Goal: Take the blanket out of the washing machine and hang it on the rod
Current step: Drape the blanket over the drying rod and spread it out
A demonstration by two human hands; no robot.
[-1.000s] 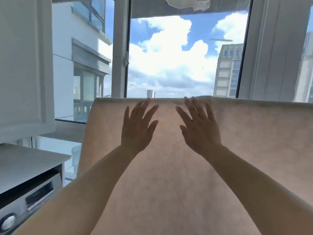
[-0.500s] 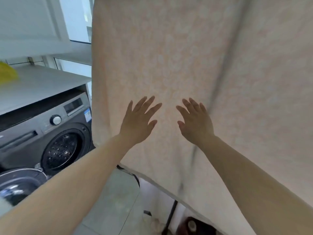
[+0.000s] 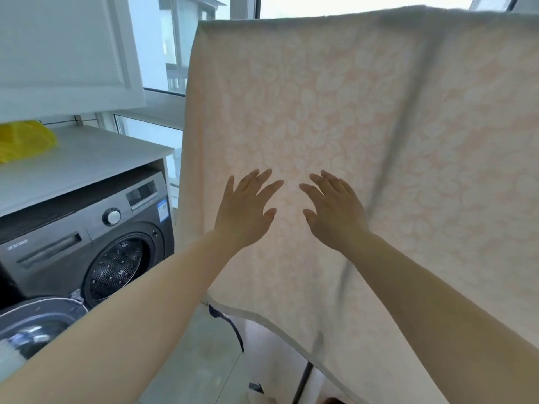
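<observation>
Daylight comes through the window [image 3: 163, 45] behind everything, with a white cupboard door [image 3: 64, 51] hanging at the upper left. Below it, a yellow plastic bag [image 3: 23, 139] lies on the pale desk [image 3: 96, 158] that tops the washing machine [image 3: 73, 243]. Its round door [image 3: 38, 325] is swung open toward me, and the steel drum [image 3: 115, 272] shows bare perforated metal inside.

My left hand [image 3: 245, 212] reaches forward with its fingers straight and spread, palm toward the blanket [image 3: 364, 141]; I cannot tell whether it presses the cloth or hovers just short of it. Just beside it, my right hand [image 3: 335, 212] mirrors the pose, fingers spread and holding nothing.

That blanket, peach with a pale leaf pattern, hangs draped from its top fold, filling the middle and right of my view. Whatever carries it is hidden under the fold. Its lower hem slants down to the right, above the tiled floor [image 3: 192, 360], where a dark upright pole [image 3: 302, 383] shows beneath it.
</observation>
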